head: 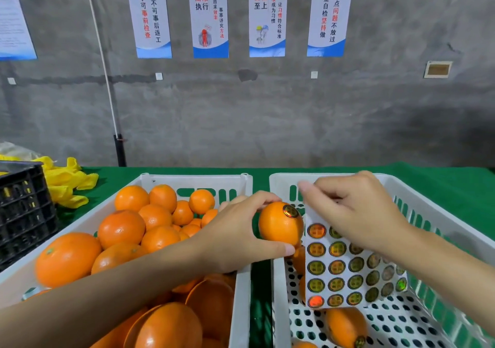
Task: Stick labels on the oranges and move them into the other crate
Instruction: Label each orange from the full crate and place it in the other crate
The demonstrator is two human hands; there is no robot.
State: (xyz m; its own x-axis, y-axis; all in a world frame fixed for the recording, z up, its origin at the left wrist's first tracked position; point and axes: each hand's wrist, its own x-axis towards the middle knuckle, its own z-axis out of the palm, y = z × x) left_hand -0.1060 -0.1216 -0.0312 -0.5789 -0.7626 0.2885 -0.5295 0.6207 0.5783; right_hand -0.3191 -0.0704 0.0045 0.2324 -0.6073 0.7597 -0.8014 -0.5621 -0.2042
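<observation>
A single wide-angle view from the person's head, facing forward and tilted down — the white perforated plastic crate of oranges (192,180) at lower left and the second white perforated plastic crate (281,184) at lower right lie close beneath. The grey concrete wall (294,112) fills the upper half, straight ahead.

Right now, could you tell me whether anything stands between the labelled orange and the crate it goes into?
Yes: the label sheet, held by the right hand, hangs over that crate, right beside the orange.
</observation>
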